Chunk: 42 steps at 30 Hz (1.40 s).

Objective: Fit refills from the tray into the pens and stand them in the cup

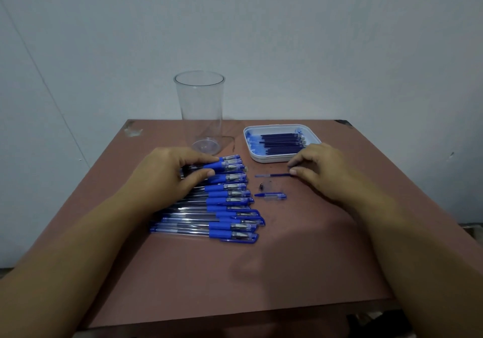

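Refill (273,175) crosswise, clear end toward pens (224,199), dark end in right hand (318,165)

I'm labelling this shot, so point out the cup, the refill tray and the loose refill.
cup (200,107), head view, clear side wall.
refill tray (269,159), head view, white near wall.
loose refill (275,175), head view, dark mid-shaft.

Your table (300,259): reddish-brown top, scuffed at the 2 far corners. Lying on it you have:
- 1 clear cup (200,113), upright, far side, left of centre
- 1 white tray (261,159), far side, right of the cup
- pens (224,201), side by side in 1 row, just nearer than the cup
- 1 loose refill (271,175), 1 small metal tip (261,187) and 1 blue cap (270,196), just right of the pens
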### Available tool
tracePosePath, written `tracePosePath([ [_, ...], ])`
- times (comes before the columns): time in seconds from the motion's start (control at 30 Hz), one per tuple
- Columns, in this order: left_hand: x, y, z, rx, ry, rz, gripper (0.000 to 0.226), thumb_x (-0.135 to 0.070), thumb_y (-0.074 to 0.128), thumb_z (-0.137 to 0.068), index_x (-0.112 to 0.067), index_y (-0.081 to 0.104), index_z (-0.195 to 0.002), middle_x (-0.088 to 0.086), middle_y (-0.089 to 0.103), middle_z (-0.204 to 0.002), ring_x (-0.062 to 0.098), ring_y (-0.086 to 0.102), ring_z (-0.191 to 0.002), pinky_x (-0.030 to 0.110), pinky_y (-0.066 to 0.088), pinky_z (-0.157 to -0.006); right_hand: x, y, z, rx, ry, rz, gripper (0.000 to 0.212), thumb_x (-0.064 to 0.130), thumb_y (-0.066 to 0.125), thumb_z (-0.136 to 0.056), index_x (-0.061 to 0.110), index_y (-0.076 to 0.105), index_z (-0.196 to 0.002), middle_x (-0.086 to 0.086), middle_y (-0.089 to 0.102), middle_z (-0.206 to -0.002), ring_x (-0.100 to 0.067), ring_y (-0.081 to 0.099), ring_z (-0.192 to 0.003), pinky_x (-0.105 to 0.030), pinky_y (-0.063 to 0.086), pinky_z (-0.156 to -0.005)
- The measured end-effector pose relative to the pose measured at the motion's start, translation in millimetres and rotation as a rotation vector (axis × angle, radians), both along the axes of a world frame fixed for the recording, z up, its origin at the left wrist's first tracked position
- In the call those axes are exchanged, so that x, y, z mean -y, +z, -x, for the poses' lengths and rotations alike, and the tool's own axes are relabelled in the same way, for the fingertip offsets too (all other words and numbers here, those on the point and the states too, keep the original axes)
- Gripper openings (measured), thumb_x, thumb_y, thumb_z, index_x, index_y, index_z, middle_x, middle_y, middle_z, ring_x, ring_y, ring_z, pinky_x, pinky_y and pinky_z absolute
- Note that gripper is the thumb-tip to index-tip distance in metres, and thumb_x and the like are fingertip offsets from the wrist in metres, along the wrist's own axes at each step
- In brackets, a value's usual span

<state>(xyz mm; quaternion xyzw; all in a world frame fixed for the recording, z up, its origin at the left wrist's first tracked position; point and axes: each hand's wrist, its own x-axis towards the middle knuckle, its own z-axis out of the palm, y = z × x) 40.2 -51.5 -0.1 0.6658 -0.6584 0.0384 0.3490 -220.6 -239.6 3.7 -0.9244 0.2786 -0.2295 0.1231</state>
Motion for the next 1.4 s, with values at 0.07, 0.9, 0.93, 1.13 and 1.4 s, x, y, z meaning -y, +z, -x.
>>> tracePosePath([
  [0.07, 1, 0, 0, 0.013, -0.003, 0.01, 0.028, -0.042, 0.068, -0.086, -0.035, 0.072, -0.113, -0.028, 0.062, -0.09, 0.001, 0.063, -0.079, 0.031, 0.055, -0.073, 1, 7, -4, 0.053, -0.002, 0.002, 0.007, 0.022, 0.071, -0.088, 0.026, 0.072, -0.093, 0.02, 0.059, -0.087, 0.003, 0.047, -0.088, -0.005, 0.033, -0.076],
  [0.9, 6, 0, -9, 0.029, 0.035, -0.009, 0.028, -0.033, 0.07, -0.087, -0.035, 0.071, -0.115, -0.015, 0.073, -0.1, 0.002, 0.064, -0.084, 0.027, 0.053, -0.074, 55, 34, -59, -0.177, -0.057, -0.18, 0.002, 0.026, 0.065, -0.092, 0.025, 0.067, -0.094, 0.004, 0.067, -0.101, -0.007, 0.058, -0.087, -0.02, 0.042, -0.069],
  [0.93, 6, 0, -9, 0.028, 0.038, -0.007, 0.028, -0.033, 0.071, -0.087, -0.035, 0.071, -0.115, -0.015, 0.072, -0.1, 0.001, 0.063, -0.084, 0.025, 0.052, -0.074, 47, 40, -57, -0.156, -0.043, -0.174, 0.003, 0.026, 0.065, -0.092, 0.026, 0.066, -0.094, 0.005, 0.066, -0.099, -0.006, 0.059, -0.087, -0.018, 0.041, -0.068],
  [1.13, 6, -1, -8, 0.008, 0.019, 0.009, 0.03, -0.043, 0.065, -0.086, -0.034, 0.072, -0.114, -0.017, 0.072, -0.098, 0.002, 0.064, -0.082, 0.03, 0.055, -0.072, -18, 68, -26, -0.047, 0.074, -0.119, 0.008, 0.018, 0.065, -0.092, 0.024, 0.065, -0.098, 0.022, 0.059, -0.087, 0.023, 0.051, -0.077, 0.004, 0.034, -0.063],
  [1.4, 4, -1, -5, -0.052, 0.009, 0.032, 0.026, -0.034, 0.072, -0.087, -0.035, 0.072, -0.112, -0.025, 0.068, -0.092, -0.003, 0.063, -0.084, 0.026, 0.053, -0.074, -30, 24, -13, 0.195, 0.144, -0.179, 0.025, 0.013, 0.072, -0.086, 0.036, 0.067, -0.096, 0.018, 0.067, -0.094, 0.001, 0.062, -0.09, -0.011, 0.046, -0.078],
])
